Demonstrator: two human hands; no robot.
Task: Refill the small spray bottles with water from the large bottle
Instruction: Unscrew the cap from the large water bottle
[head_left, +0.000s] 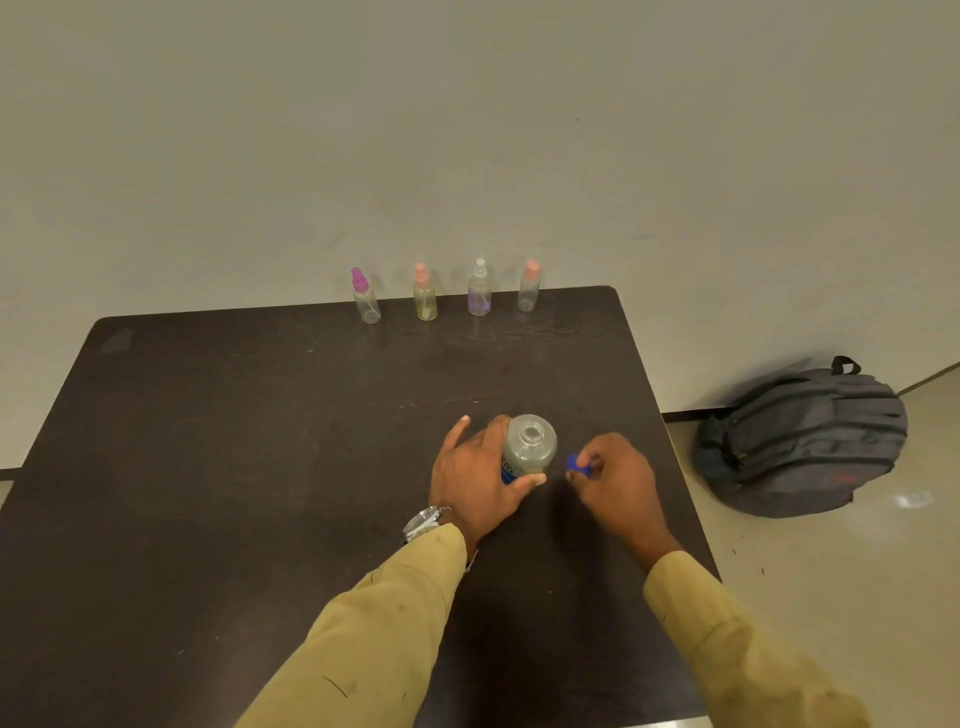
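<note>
Left hand (475, 475) holding large bottle (530, 447) (upright), right hand (618, 480) pinching cap (576, 464)

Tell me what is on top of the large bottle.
Nothing: the large bottle stands with its mouth open. The blue cap is off, pinched in the right hand beside it. The left hand covers the bottle's side, so the water level is hidden.

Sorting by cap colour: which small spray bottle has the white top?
The third spray bottle from the left; the other three have magenta or salmon-pink tops.
</note>
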